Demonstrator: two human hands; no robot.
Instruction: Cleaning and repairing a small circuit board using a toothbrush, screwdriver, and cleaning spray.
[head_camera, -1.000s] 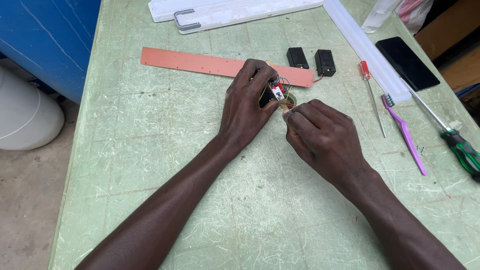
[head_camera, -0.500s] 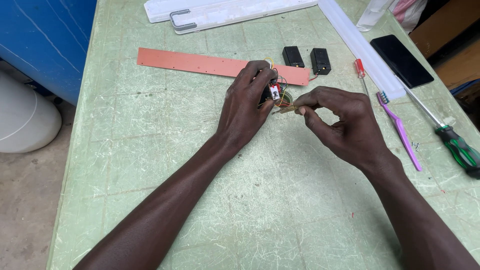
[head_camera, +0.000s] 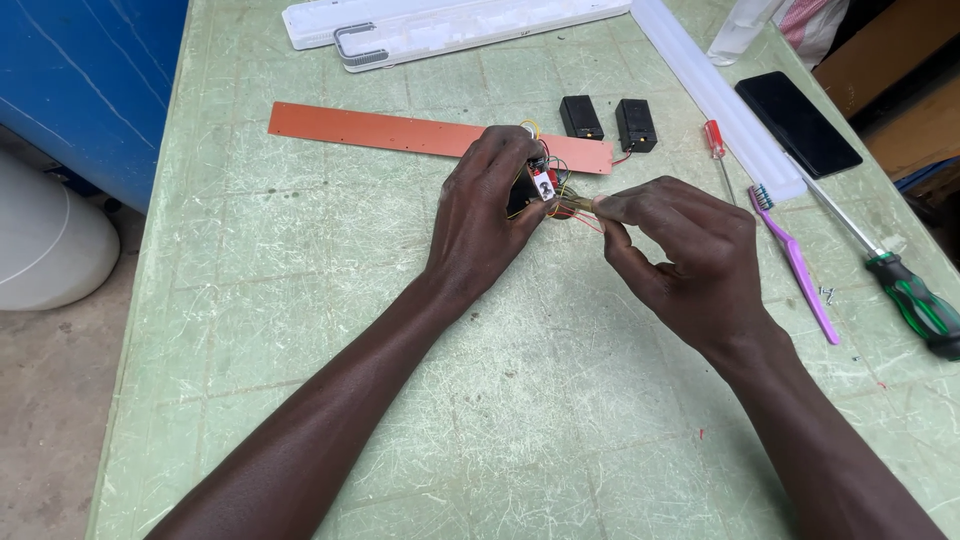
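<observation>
Head view shows the left hand clenched around a small electronic module with thin coloured wires, held just above the green tabletop a little past its middle, close to the orange strip. The right hand pinches the loose wire ends between thumb and forefinger, right beside the module. As a judgement, the work sits somewhere in the middle: the white lamp housing lies opened at the far edge with its clear tube cover set apart toward the far right corner, and the two black battery blocks lie out on the tabletop just past the strip's right end, so the taking apart looks done, while the wires are loose in the fingers and nothing is put back together. Tools wait unused along the right edge: a small red-handled screwdriver, a purple toothbrush and a green-and-black screwdriver. A dark phone lies face up near the far right corner. Of labels, only a small white tag with a red and dark mark shows on the module, between the left fingers; the battery blocks carry no label that can be made out. A blue barrel stands beyond the left edge.
</observation>
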